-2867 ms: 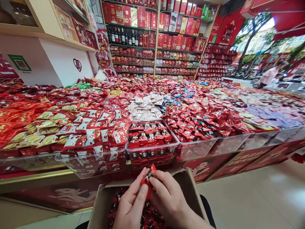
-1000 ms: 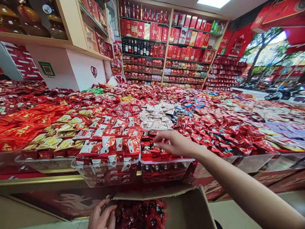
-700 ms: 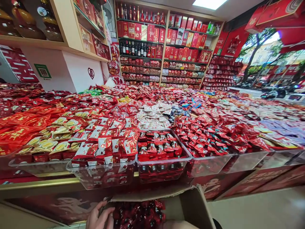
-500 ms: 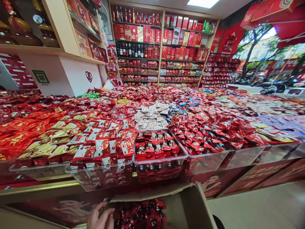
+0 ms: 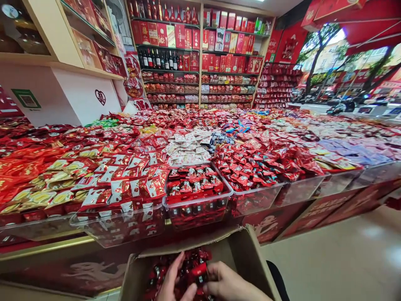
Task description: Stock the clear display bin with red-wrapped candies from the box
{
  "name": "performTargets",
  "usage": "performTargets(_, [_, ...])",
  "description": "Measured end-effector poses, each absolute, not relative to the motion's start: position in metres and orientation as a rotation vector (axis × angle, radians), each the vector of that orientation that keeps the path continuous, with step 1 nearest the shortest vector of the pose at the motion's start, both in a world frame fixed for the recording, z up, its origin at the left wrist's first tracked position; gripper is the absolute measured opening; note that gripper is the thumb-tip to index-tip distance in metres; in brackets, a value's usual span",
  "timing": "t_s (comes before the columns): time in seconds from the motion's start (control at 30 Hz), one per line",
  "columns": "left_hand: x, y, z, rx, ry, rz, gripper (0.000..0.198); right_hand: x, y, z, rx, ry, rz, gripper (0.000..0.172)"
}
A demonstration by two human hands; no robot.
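An open cardboard box [image 5: 257, 255] at the bottom of the head view holds small red packets [image 5: 159, 267] in its left and middle part. Inside it, my left hand [image 5: 175, 280] rests on the packets with its fingers apart. My right hand [image 5: 224, 280] reaches in from the right, its fingers closed on a red packet [image 5: 199, 271]. Just beyond the box stands a clear bin [image 5: 197, 209] of red and black packets, arranged in rows at the top.
Clear bins of red and white packets [image 5: 120, 188] and red packets [image 5: 250, 167] flank the middle bin. Shelves [image 5: 200, 54] with bottles and red boxes stand at the back. Tiled floor [image 5: 338, 255] shows at the right.
My left hand has moved right, from the box's left edge onto the packets. My right hand has come into view and taken hold of a packet. The view has shifted.
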State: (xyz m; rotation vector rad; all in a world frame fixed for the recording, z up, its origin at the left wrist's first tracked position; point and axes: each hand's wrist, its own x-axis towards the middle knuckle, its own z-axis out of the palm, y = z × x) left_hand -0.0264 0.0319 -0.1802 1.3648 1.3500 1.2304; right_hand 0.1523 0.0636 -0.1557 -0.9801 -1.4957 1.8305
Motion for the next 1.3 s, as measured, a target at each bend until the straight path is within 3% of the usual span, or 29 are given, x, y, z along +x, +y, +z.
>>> performTargets(0.07, [0.001, 0.037, -0.155, 1.093, 1.107, 0.979, 0.036, 0.147, 0.057, -0.144, -0.945, -1.433, 1.869, 0.01])
performTargets(0.27, [0.017, 0.051, -0.089, 0.545, 0.968, 1.114, 0.029, 0.143, 0.051, -0.108, -0.932, -1.243, 1.815, 0.03])
performTargets(0.4, [0.018, 0.05, -0.069, 0.365, 0.95, 1.214, 0.027, 0.144, 0.052, -0.102, -0.914, -1.27, 1.758, 0.034])
performTargets(0.73, [0.022, 0.044, -0.065, 0.235, 0.883, 1.107, 0.029, 0.148, 0.054, -0.09, -0.867, -1.317, 1.626, 0.036])
performTargets(1.17, [0.002, 0.038, -0.066, 0.858, 1.035, 0.973, 0.029, 0.168, 0.056, -0.073, -1.068, -1.41, 1.465, 0.028])
performTargets(1.3, [0.007, 0.033, -0.065, 0.609, 0.842, 0.975, 0.026, 0.159, 0.057, -0.069, -1.063, -1.347, 1.463, 0.028])
